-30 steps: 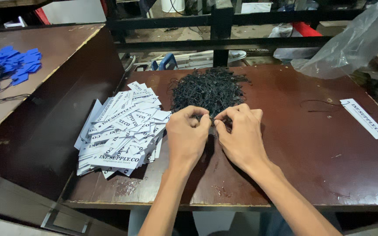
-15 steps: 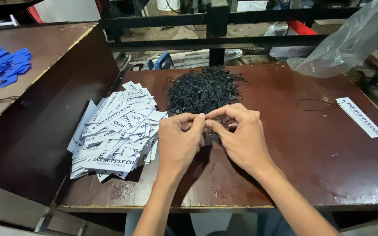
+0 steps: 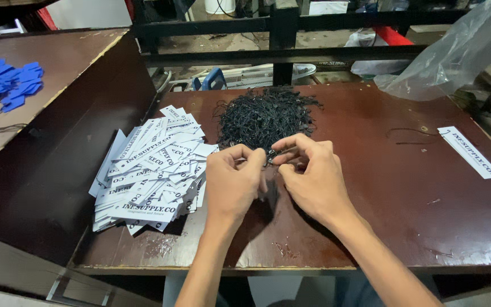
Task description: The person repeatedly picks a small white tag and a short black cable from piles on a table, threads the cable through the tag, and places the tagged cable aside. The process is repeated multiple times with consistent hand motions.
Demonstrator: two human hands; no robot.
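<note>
Left hand [image 3: 233,182] and right hand [image 3: 312,177] meet, fingers pinched closed on one black string [image 3: 274,153], just before the string pile [image 3: 265,116]; white tags [image 3: 149,170] lie left on the tabletop [image 3: 382,193].

Single head-worn view, looking steeply down and forward from above the brown worktable [image 3: 382,187], close over the left hand [image 3: 231,185] and right hand [image 3: 313,182] at centre, near table edge at bottom, black frame rail [image 3: 291,55] across the top
</note>
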